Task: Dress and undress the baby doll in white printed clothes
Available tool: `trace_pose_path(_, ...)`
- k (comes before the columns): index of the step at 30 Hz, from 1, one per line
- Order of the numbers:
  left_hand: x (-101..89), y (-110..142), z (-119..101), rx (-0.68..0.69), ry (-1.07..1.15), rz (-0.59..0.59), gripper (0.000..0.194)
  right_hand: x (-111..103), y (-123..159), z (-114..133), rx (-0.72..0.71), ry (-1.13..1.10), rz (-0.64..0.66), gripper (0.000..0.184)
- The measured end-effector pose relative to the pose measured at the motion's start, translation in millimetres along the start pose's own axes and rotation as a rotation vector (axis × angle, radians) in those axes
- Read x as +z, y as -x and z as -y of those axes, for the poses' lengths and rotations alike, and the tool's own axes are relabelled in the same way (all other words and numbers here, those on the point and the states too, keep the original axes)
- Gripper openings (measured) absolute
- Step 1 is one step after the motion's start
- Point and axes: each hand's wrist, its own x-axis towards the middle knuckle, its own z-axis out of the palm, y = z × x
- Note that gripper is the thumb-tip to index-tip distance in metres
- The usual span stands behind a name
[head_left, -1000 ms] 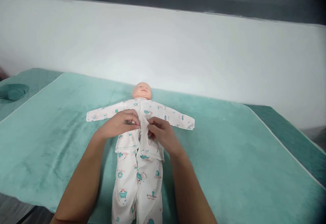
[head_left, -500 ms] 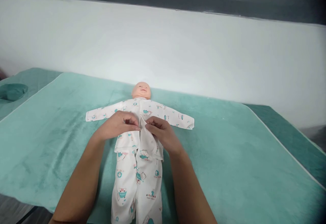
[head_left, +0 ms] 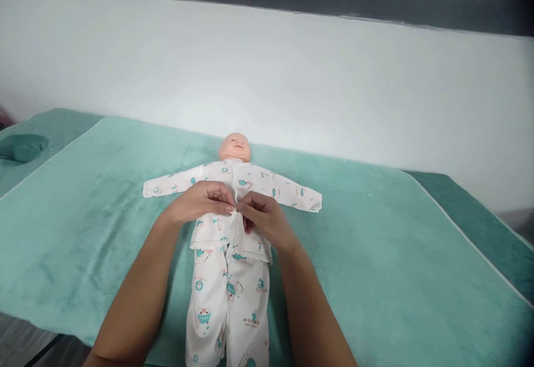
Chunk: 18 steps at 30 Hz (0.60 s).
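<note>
A baby doll [head_left: 234, 145] lies on its back on a teal towel [head_left: 375, 244], head toward the wall, arms spread. It wears a white printed shirt [head_left: 271, 186] and matching printed trousers [head_left: 227, 306]. My left hand [head_left: 200, 203] and my right hand [head_left: 262, 219] meet at the middle of the doll's chest. Both are closed in a pinch on the two front edges of the shirt, fingertips almost touching each other. What sits between the fingertips is too small to make out.
The towel covers a darker green table [head_left: 479, 217] that runs to the right edge. A dark green bundle of cloth [head_left: 23, 147] lies at the far left. A white wall [head_left: 292, 78] stands close behind the doll's head.
The open flap of the shirt front has been drawn closed at the chest. My two hands have come closer together, fingertips now meeting at the shirt's midline.
</note>
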Motion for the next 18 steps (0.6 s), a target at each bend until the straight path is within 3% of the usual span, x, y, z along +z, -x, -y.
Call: trace_pose_path(18, 2.8, -0.8, -0.3, -0.008, -0.034, 0.024, 0.016, -4.5, -0.8, -1.4, 0.011, -0.035, 0.038, 0.043)
